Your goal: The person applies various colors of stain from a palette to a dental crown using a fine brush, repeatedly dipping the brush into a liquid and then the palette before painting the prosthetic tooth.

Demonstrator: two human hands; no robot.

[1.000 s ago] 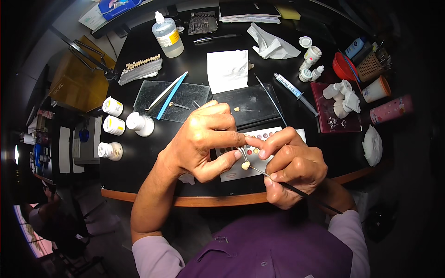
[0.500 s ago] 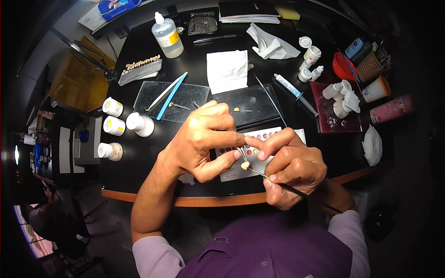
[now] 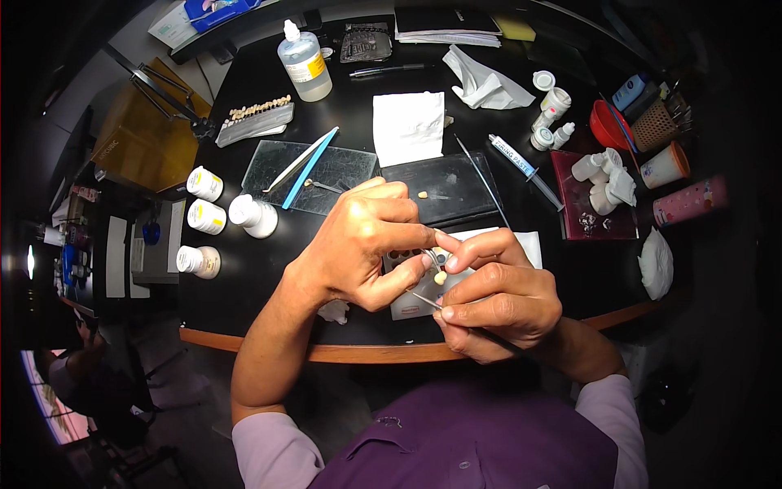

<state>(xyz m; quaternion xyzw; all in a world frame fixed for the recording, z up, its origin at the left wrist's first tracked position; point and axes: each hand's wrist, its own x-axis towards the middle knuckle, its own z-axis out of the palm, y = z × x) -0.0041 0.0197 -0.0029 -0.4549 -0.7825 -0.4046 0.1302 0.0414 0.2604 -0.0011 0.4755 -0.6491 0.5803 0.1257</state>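
Observation:
My left hand point(image 3: 366, 240) is closed on slim metal tweezers point(image 3: 431, 257), mostly hidden by the fingers. At their tip sits a small cream-coloured dental crown point(image 3: 441, 278). Between the fingers of my right hand point(image 3: 505, 301) is a fine brush point(image 3: 426, 301), its pointed tip just below the crown and apart from it. The two hands touch at their index fingers. Beneath them lies a white palette point(image 3: 414, 307) with small coloured wells, largely covered by the hands.
Beyond the hands are a dark slab point(image 3: 448, 208) bearing another small crown, a glass slab point(image 3: 350, 163) and a folded tissue point(image 3: 407, 122). White jars point(image 3: 252, 217) stand to the left. On the right lie a paste syringe point(image 3: 515, 159) and a red tray point(image 3: 574, 220).
The brush tip has come away from the crown and now points left below it. My right hand has shifted slightly left. The left hand still holds the tweezers.

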